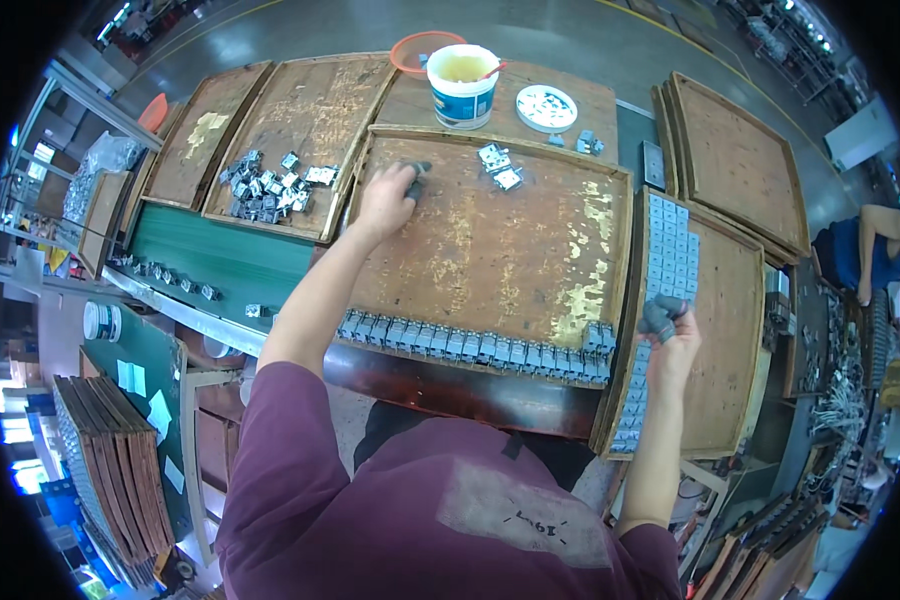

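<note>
My left hand (390, 198) is over the upper left corner of the middle wooden tray (450, 250), dark grey covers on its fingertips. Its fingers are bent toward the thumb; anything between them is too small to make out. My right hand (670, 328) hovers above the right tray's rows of grey-blue block parts (668, 245). Grey covers wrap its fingers too, which are curled together, hiding whatever they may hold. A line of similar small parts (470, 343) stands along the middle tray's near edge. Two or so loose metal-and-white parts (500, 167) lie toward its far side.
A heap of parts (275, 188) fills some of the left tray. Beyond the middle tray stand a white-and-blue bucket (463, 88), an orange basin (425, 52) and a round white lid (547, 108) with small pieces. Stacked trays (740, 160) rise at far right; another person (863, 255) sits beyond.
</note>
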The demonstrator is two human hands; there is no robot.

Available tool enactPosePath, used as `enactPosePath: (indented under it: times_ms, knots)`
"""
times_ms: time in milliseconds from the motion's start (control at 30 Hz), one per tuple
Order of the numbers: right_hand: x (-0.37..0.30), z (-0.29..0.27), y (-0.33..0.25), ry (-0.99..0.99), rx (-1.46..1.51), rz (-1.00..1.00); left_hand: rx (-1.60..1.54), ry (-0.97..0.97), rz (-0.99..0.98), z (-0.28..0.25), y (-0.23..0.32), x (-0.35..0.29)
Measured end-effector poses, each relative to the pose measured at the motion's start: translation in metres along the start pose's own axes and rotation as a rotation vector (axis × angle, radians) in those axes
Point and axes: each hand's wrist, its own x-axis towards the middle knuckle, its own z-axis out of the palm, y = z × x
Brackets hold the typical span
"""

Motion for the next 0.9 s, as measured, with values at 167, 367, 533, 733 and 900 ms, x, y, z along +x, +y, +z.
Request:
enactPosePath:
  times_ms: [167, 367, 533, 733, 900]
  knots:
    - [-0.031, 0.016, -0.001, -0.032, 0.004, 0.100, -1.715, 0.106, -0.800, 0.007, 0.051, -0.021]
    - [-0.049, 0.031, -0.010, -0.093, 0.040, 0.096, -1.931, -0.220, -0.601, -0.019, 0.172, -0.076]
    - [-0.077, 0.044, -0.029, -0.201, 0.038, 0.079, -1.317, -0.243, -0.303, -0.058, 0.231, -0.100]
    - [-0.099, 0.045, -0.056, -0.344, -0.844, -0.465, -1.154, -0.444, -0.016, -0.072, 0.235, -0.114]
    - [-0.104, 0.048, -0.065, -0.363, -0.913, -0.578, -1.151, -0.476, 0.089, -0.074, 0.242, -0.120]
